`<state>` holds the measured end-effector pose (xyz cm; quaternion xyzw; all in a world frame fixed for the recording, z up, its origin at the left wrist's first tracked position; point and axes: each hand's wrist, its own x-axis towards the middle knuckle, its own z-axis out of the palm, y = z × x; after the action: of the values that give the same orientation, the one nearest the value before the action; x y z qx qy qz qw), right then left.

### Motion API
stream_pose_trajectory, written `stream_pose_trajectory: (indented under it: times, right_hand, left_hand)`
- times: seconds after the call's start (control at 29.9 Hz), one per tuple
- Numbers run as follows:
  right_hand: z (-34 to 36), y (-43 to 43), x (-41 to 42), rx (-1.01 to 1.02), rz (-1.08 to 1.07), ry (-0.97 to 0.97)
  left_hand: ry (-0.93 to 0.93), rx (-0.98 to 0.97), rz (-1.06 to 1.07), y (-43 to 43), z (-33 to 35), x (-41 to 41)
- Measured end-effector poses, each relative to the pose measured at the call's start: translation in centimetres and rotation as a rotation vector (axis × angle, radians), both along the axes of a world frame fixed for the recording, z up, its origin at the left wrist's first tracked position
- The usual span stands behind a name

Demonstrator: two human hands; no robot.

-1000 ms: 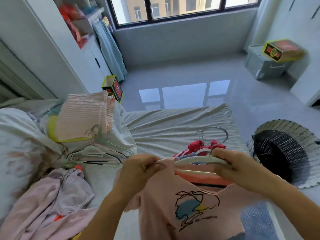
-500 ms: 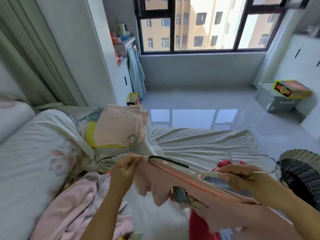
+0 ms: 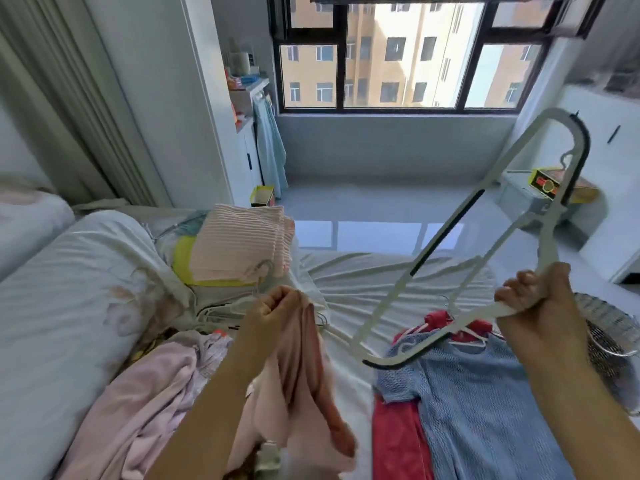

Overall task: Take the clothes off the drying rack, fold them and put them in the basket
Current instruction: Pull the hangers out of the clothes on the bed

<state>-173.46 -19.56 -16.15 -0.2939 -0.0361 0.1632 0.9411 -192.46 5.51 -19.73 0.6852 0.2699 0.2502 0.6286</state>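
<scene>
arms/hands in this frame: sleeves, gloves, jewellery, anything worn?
Nothing worn that shows. The left hand and right hand are bare, with no gloves, rings or watch visible. Both forearms are uncovered to the frame edge, so no sleeves show.

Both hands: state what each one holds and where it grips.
Left hand bunches the pink shirt near its top edge. Right hand grips the white hanger at one end of its frame.

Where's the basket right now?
Head view, far right edge: the woven basket sits on the floor beside the bed, mostly hidden behind the right hand holding the hanger.
</scene>
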Motion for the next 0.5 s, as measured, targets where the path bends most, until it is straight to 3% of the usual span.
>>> stream_pose_trajectory:
  times: [0.2, 0.4, 0.5]
  right_hand:
    - [-1.0, -2.9, -0.8, -0.212, 0.001, 0.009]
    - [-5.1, -0.4, -3.6, -0.552, 0.242, -0.224]
    - [-7.5, 2.3, -4.8, -0.751, 0.357, -0.317]
  left_hand:
    - [-0.074, -0.025, 0.243, 1.9, 2.7, -5.9]
    - [-0.124, -0.111, 0.608, 7.1, 3.9, -18.8]
    - [-0.242, -0.140, 0.746, 11.0, 5.3, -21.7]
